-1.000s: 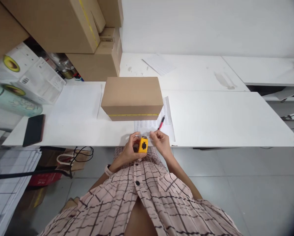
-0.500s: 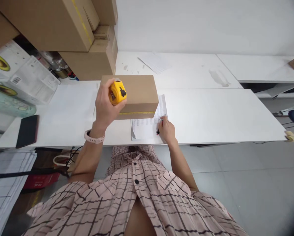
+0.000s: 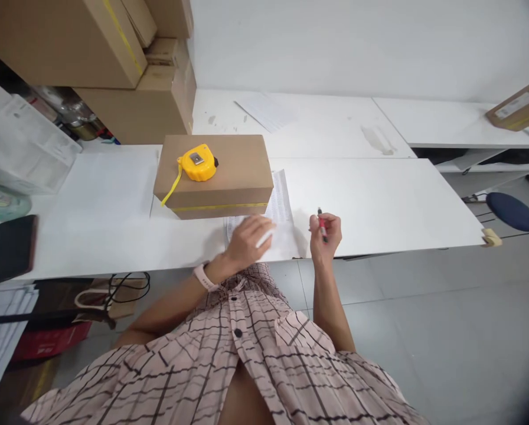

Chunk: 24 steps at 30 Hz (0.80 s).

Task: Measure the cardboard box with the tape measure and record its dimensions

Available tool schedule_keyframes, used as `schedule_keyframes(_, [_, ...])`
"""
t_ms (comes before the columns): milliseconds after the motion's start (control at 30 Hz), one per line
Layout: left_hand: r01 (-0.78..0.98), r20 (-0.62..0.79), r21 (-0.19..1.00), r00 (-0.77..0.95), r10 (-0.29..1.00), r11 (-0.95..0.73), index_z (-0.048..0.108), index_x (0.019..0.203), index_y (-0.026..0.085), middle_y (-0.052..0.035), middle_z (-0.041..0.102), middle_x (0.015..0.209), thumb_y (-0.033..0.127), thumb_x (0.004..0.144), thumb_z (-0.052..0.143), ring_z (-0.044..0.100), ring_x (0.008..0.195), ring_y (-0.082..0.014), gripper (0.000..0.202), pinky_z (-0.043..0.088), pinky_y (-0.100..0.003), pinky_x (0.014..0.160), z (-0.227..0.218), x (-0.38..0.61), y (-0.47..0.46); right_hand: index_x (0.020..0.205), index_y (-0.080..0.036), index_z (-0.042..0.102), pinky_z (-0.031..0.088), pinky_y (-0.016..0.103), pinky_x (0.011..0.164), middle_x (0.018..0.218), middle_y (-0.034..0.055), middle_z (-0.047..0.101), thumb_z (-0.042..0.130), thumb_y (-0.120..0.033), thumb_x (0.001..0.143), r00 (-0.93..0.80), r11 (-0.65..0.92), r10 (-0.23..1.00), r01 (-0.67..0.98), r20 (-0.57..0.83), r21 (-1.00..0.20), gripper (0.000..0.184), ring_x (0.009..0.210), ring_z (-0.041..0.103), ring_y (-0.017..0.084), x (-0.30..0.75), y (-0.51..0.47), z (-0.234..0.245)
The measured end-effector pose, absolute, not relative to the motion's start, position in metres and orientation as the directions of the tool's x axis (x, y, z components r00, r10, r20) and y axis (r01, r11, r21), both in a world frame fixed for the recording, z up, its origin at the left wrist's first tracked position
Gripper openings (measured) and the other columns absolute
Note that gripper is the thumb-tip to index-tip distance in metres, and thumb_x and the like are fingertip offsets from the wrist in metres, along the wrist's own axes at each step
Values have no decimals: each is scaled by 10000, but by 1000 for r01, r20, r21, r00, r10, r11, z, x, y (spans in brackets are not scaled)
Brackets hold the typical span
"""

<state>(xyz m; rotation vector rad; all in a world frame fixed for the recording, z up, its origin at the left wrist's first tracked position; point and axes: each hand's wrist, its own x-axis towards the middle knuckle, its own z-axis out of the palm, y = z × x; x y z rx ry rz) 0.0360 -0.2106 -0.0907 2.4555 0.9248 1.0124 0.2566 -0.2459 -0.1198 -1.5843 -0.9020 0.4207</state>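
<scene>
My left hand is over the front part of the printed paper sheets, fingers curved and thumb apart, slightly blurred; I see nothing held in it. A red and black pen is gripped in my right hand, just right of the sheets and above the table edge. Partly covering the paper is a closed brown cardboard box, with yellow tape along its front. On the box lies a yellow tape measure, its yellow strap hanging toward the box's front left edge.
Large cardboard boxes are stacked at the back left. A dark phone lies at the table's left end. Loose paper rests near the wall. A blue stool and another small box are at the right.
My left hand has let go of the tape measure, which now lies on the box, and has come down over the paper. My right hand has lifted off the sheets with the pen and moved right.
</scene>
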Motion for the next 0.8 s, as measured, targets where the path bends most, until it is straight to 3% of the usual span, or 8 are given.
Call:
schedule_keyframes(67, [442, 309, 584, 654, 690, -681, 605, 1332, 123, -176, 636, 1405, 361, 973, 558, 530, 1394, -312, 433, 374, -545, 1205, -118, 59, -230, 910, -255, 528, 545, 358, 711, 654, -31, 553, 470, -653, 941, 650, -26, 738, 296, 181, -955, 403, 636, 609, 182, 254, -241, -111])
schedule_keyframes(133, [471, 160, 601, 721, 675, -645, 493, 1462, 78, -234, 435, 1598, 452, 899, 671, 317, 1545, -369, 700, 242, -564, 1269, -139, 74, -239, 952, -248, 545, 544, 357, 734, 652, -23, 574, 347, -672, 981, 545, 0, 830, 212, 118, -977, 469, 649, 625, 183, 248, -235, -108])
schedule_keyframes(267, [488, 91, 523, 783, 615, -699, 302, 1581, 65, -253, 231, 1689, 465, 829, 757, 96, 1605, -382, 966, 46, -579, 1293, -158, 82, -240, 1019, -221, 613, 528, 339, 805, 861, 35, 698, 529, -651, 933, 258, -27, 966, 95, -2, -995, 446, 828, 667, 191, 238, -227, -119])
schedule_keyframes(367, [542, 61, 408, 787, 614, -735, 273, 1595, 54, -255, 218, 1692, 398, 845, 754, 106, 1604, -378, 955, 49, -556, 1299, -156, 83, -240, 808, -224, 575, 469, 297, 677, 727, -15, 594, 653, -590, 886, 259, -57, 966, 140, -19, -989, 382, 674, 547, 151, 239, -221, -132])
schedule_keyframes(433, [583, 17, 305, 788, 616, -754, 283, 1593, 38, -256, 215, 1692, 371, 875, 726, 135, 1600, -377, 907, 72, -535, 1305, -153, 84, -241, 819, -236, 553, 425, 284, 619, 697, -41, 537, 682, -560, 876, 280, -47, 960, 137, -7, -989, 354, 619, 473, 133, 241, -218, -139])
schedule_keyframes(567, [627, -53, 138, 778, 627, -767, 299, 1601, 50, -245, 229, 1692, 366, 927, 665, 205, 1585, -380, 830, 151, -536, 1294, -146, 91, -241, 861, -243, 553, 416, 285, 630, 732, -44, 557, 746, -491, 833, 308, -32, 951, 130, 10, -991, 316, 644, 480, 134, 244, -211, -144])
schedule_keyframes(667, [638, -69, 117, 770, 634, -761, 312, 1599, 49, -263, 239, 1684, 358, 926, 667, 240, 1572, -392, 821, 198, -545, 1276, -143, 95, -240, 697, -237, 467, 372, 279, 608, 645, -56, 478, 709, -415, 852, 385, -35, 922, 206, 48, -978, 337, 612, 423, 122, 244, -209, -145])
schedule_keyframes(800, [641, -100, 116, 767, 633, -759, 316, 1597, 58, -264, 256, 1678, 337, 928, 656, 262, 1566, -383, 801, 228, -550, 1261, -139, 98, -238, 637, -241, 390, 325, 263, 569, 597, -74, 395, 662, -274, 809, 444, -38, 892, 258, 83, -966, 323, 581, 356, 108, 242, -209, -145])
